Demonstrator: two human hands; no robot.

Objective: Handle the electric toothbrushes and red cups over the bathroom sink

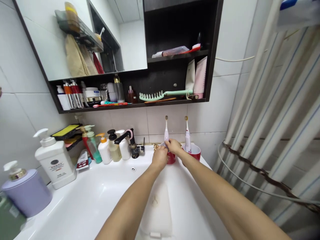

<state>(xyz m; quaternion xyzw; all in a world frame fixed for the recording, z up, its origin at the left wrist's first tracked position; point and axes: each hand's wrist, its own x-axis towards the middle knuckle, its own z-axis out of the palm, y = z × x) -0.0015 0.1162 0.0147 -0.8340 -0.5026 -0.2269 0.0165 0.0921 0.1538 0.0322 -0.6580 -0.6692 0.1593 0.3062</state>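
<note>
My left hand [160, 156] is closed at the left side of a red cup [171, 158] with a white inside, on the sink's back ledge. A pale electric toothbrush [166, 132] stands upright in that cup, brush head up. The fingers of my right hand [174, 146] pinch its lower handle near the cup's rim. My hands hide much of the cup. Just to the right, a second red cup [196, 153] holds another electric toothbrush [187, 137], leaning on the rim; neither hand grips it.
A black faucet [134, 146] stands left of my hands, beside several pump bottles [115, 145]. Below lies the white sink basin [110, 196], with a whitish, flat-looking object [157, 213] in it. Overhead hangs a dark mirror cabinet [165, 78]; a folded striped curtain [282, 110] is at right.
</note>
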